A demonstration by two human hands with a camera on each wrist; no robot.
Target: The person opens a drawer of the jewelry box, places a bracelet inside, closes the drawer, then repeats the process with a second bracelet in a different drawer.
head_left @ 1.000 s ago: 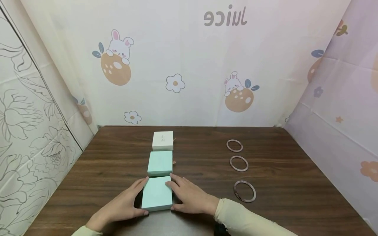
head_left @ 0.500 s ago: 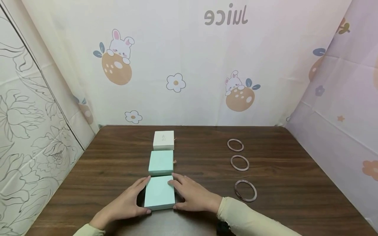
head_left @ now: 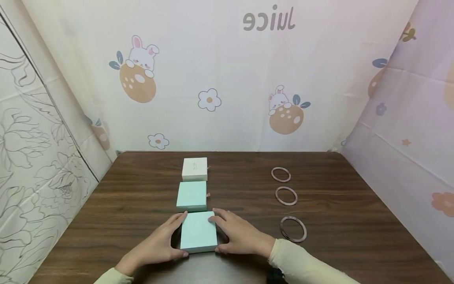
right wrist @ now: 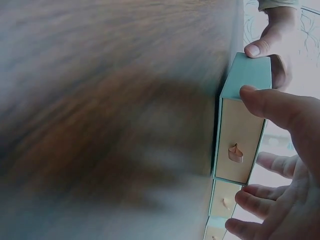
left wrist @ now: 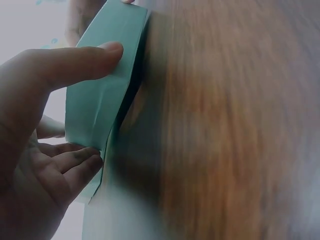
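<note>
Both hands hold the nearest mint-green drawer box (head_left: pixel 198 230), one at each side. My left hand (head_left: pixel 156 242) has its thumb on the front face and its fingers along the left side. My right hand (head_left: pixel 241 236) puts its thumb at the near right corner, with the index finger over the top edge. The right wrist view shows the box's cream drawer front (right wrist: pixel 241 135) with a small ribbon pull (right wrist: pixel 235 154). A dark gap shows under the box's lower edge in the left wrist view. Just behind it stands a second mint box (head_left: pixel 192 195).
Farthest back in the row is a white box (head_left: pixel 194 169). Three bangles lie on the right: a far bangle (head_left: pixel 281 181), a middle bangle (head_left: pixel 288 204) and a near bangle (head_left: pixel 305 230). The brown wooden table (head_left: pixel 241 177) ends at a printed curtain (head_left: pixel 234 118).
Both hands have shifted to the right with the nearest mint box, which now sits right of the row's line. The other boxes and the bangles stay put.
</note>
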